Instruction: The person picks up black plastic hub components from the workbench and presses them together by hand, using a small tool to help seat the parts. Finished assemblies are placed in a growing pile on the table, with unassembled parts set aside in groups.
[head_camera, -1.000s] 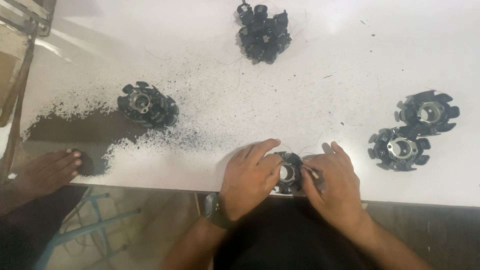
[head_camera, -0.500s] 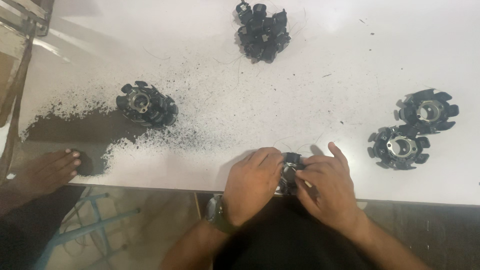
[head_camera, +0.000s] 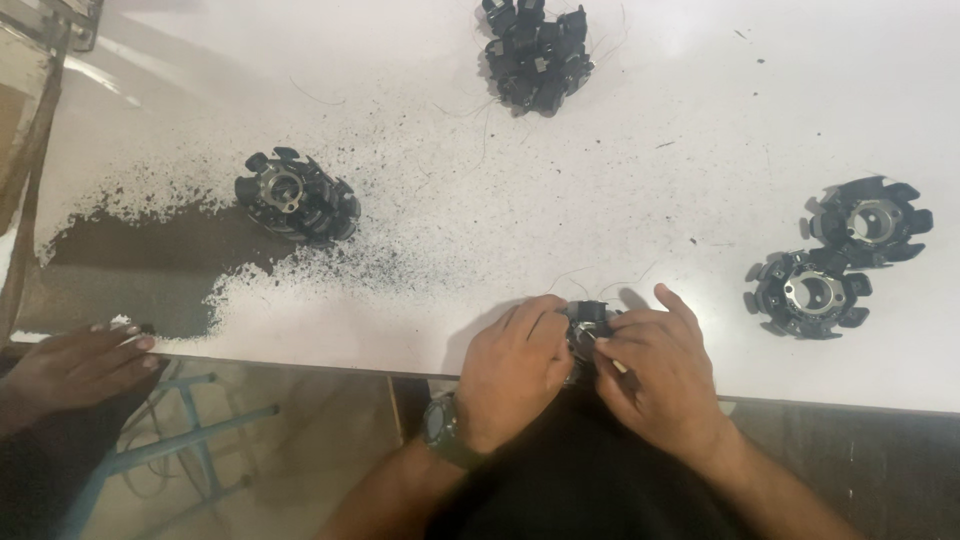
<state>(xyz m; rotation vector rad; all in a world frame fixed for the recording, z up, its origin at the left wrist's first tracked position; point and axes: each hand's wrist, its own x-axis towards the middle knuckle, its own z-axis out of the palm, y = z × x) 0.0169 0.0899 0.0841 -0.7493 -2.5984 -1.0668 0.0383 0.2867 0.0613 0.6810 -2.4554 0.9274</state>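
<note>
Head view: both hands together at the near edge of a white table (head_camera: 700, 110), seen from above.
Part in hand: black toothed ring (head_camera: 588, 322) with a pale metal centre, gripped between the two hands at the table's edge.
Left hand (head_camera: 515, 368): curled over the ring's left side, fingers closed on it; dark watch (head_camera: 442, 432) at the wrist.
Right hand (head_camera: 655, 368): closed on the ring's right side, thin pale sliver pinched in the fingers.
Hidden: most of the ring covered by fingers; teeth uncountable, sliver's nature unclear.
Nearby: similar ring (head_camera: 296, 196) in scattered black grit (head_camera: 150, 255) at left, two rings (head_camera: 838, 256) at right, dark heap of parts (head_camera: 536, 52) at the far side.
Cut off: another person's hand (head_camera: 75, 362) at the left edge.
</note>
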